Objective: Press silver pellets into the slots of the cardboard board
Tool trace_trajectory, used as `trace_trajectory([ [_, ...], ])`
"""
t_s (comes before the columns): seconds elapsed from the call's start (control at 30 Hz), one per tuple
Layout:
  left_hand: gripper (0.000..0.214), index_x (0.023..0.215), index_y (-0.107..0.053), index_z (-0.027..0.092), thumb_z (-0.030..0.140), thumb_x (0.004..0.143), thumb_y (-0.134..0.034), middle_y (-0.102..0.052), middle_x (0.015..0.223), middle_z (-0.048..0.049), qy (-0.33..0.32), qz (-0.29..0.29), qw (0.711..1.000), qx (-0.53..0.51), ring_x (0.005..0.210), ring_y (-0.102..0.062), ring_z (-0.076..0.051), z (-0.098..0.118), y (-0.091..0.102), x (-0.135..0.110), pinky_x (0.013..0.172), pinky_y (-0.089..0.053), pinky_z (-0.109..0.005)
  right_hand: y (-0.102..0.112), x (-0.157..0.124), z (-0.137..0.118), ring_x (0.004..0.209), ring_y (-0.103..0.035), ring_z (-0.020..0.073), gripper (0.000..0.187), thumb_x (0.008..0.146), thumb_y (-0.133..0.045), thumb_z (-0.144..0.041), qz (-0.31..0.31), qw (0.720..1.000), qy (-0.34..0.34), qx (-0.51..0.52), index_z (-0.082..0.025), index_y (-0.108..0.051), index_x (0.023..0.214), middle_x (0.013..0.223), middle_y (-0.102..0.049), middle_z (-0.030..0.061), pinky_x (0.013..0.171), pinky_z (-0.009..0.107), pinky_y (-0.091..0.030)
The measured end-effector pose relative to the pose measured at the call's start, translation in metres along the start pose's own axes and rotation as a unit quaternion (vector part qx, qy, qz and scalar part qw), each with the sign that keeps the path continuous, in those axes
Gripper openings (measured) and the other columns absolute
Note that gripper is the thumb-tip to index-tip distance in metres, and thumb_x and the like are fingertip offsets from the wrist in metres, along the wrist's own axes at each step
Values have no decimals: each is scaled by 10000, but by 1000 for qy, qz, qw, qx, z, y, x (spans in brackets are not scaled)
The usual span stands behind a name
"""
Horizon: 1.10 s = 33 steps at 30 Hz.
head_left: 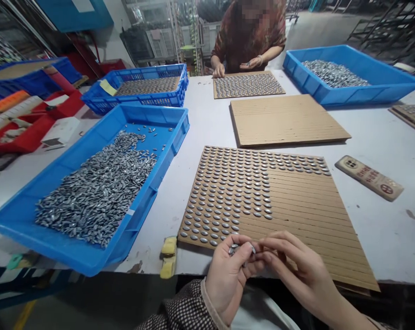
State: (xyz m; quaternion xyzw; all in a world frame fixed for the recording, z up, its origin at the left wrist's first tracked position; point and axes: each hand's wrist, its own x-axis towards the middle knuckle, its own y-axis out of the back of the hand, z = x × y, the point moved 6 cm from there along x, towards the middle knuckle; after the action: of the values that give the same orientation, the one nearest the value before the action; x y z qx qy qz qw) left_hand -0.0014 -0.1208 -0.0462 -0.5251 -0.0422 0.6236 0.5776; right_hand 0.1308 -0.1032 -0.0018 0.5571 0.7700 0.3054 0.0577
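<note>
Left hand (224,277) (thumb over top) closed around several small silvery pieces (233,249).

Front board (307,206) is lying on the table (207,123), pieces (268,217) sitting along its left and far parts. A tray (155,114) of loose pieces (97,192) is sitting left of that board, a cardboard stack (286,119)'s resting just behind it, a slab (368,178)'s lying to its right, and another tray (368,95)'s sitting behind-right.
</note>
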Motion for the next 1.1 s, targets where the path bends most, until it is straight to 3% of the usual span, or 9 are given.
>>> trace_trajectory([
  [0.17, 196, 825, -638, 115, 236, 725, -756, -629, 771, -37, -22, -2, 1000, 18, 678, -569, -93, 2, 2, -1, 673, -476, -231, -4, -2, -1, 905, -610, 180, 293, 876, -551, -155, 15, 999, 5, -30, -211, -588, 1162, 1035, -585, 103, 719, 267, -545],
  [0.3, 276, 891, -632, 110, 261, 707, -773, -623, 761, -34, -18, -13, 999, 36, 620, -542, -78, -1, 2, 0, 591, -436, -211, -9, 6, -4, 822, -618, 146, 304, 912, -512, -183, -51, 998, -17, 13, -231, -566, 1207, 943, -616, 62, 685, 232, -536],
  [0.47, 273, 846, -565, 139, 260, 712, -770, -595, 685, -2, -22, -18, 998, 52, 601, -534, -82, -2, 7, -1, 571, -427, -211, -13, 9, -2, 707, -607, 126, 161, 917, -525, -205, -76, 995, -46, 52, -233, -643, 1023, 778, -618, 18, 617, 213, -502],
  [0.57, 252, 814, -570, 129, 256, 713, -762, -583, 670, -6, -19, -27, 997, 64, 601, -527, -87, -2, 8, 0, 552, -422, -210, -13, 7, 0, 743, -623, 139, 149, 920, -515, -196, -65, 990, -56, 111, -225, -650, 977, 813, -634, 33, 644, 226, -514],
  [0.73, 204, 757, -578, 128, 215, 704, -754, -593, 690, -2, -40, -5, 995, 88, 567, -522, -69, 5, 7, 1, 555, -420, -202, -12, 8, -4, 836, -650, 169, 216, 930, -492, -195, -89, 984, -57, 141, -227, -654, 1070, 912, -666, 66, 717, 257, -545],
  [0.83, 197, 820, -595, 121, 202, 715, -741, -616, 734, -16, -33, 3, 996, 82, 597, -558, -84, 10, 6, 1, 570, -439, -207, -9, 13, -2, 810, -654, 158, 180, 919, -506, -182, -74, 992, -36, 95, -227, -650, 1018, 888, -668, 53, 693, 239, -544],
  [0.93, 247, 1018, -584, 104, 270, 837, -606, -666, 873, -98, -21, 14, 999, 29, 730, -640, -159, 18, 9, -1, 630, -487, -257, -4, 20, 10, 823, -652, 157, 175, 907, -506, -150, 7, 999, 11, -29, -220, -635, 1002, 901, -672, 56, 698, 242, -544],
  [1.0, 283, 1108, -546, 98, 274, 887, -517, -675, 958, -142, -41, 28, 999, 7, 801, -664, -198, 27, 12, -4, 689, -511, -302, -5, 23, 19, 836, -647, 156, 213, 903, -479, -113, 55, 990, 57, -118, -209, -631, 1017, 922, -672, 65, 709, 251, -544],
  [1.1, 212, 1066, -522, 113, 213, 880, -519, -688, 933, -138, -41, 42, 998, 14, 779, -675, -194, 32, 16, -8, 700, -518, -306, -18, 29, 33, 830, -628, 155, 268, 894, -438, -66, 46, 975, 96, -194, -194, -632, 1027, 933, -664, 71, 700, 260, -541],
])
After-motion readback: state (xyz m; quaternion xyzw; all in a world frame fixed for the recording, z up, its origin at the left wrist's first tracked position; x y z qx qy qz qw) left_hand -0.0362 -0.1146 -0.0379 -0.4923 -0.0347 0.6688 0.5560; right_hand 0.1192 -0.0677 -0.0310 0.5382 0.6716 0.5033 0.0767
